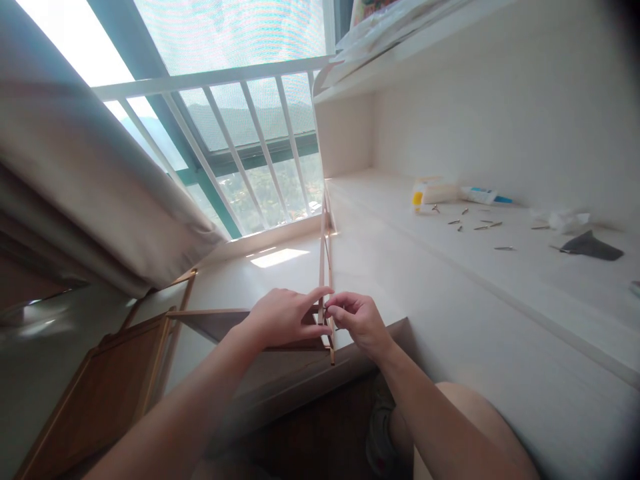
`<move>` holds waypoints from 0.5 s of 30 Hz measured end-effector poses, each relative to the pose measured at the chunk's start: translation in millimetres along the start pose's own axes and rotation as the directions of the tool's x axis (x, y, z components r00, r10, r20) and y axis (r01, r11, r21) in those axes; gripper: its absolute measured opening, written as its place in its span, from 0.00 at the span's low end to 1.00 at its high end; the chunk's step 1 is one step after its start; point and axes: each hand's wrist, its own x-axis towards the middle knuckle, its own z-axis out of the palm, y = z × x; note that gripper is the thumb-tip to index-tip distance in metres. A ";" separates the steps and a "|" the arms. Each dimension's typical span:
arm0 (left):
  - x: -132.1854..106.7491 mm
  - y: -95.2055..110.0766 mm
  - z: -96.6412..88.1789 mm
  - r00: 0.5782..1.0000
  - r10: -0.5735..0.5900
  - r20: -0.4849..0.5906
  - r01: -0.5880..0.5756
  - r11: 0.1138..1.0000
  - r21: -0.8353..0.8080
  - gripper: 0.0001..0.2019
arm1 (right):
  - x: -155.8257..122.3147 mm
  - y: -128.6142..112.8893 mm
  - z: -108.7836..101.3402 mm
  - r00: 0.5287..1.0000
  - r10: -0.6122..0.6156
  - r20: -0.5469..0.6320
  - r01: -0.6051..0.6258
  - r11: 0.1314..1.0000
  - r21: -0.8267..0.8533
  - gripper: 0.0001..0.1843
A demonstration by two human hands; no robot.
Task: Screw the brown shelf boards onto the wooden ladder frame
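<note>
A slim wooden frame with a flat brown panel stands low in front of me. My left hand is at its near end, fingers closed about the upright. From the other side, my right hand pinches what looks like a small screw against the same upright. Its tip is hidden by my fingers. Several similar screws lie loose on the white shelf at the right.
A glue tube, a yellow-capped container, crumpled plastic and a dark grey piece sit on the shelf. Another brown wooden panel stands at lower left. A curtain and white railing border the window.
</note>
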 end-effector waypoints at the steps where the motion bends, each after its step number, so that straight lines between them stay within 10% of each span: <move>1: -0.2 -0.1 0.2 1.000 -0.002 -0.001 0.002 1.000 0.001 0.34 | 0.8 1.4 -0.5 1.000 -0.002 -0.011 0.002 1.000 -0.002 0.11; 15: -1.2 1.3 1.0 1.000 -0.013 -0.020 0.013 1.000 -0.018 0.36 | -6.8 -3.3 1.2 0.983 -0.173 -0.055 0.150 0.945 -0.291 0.10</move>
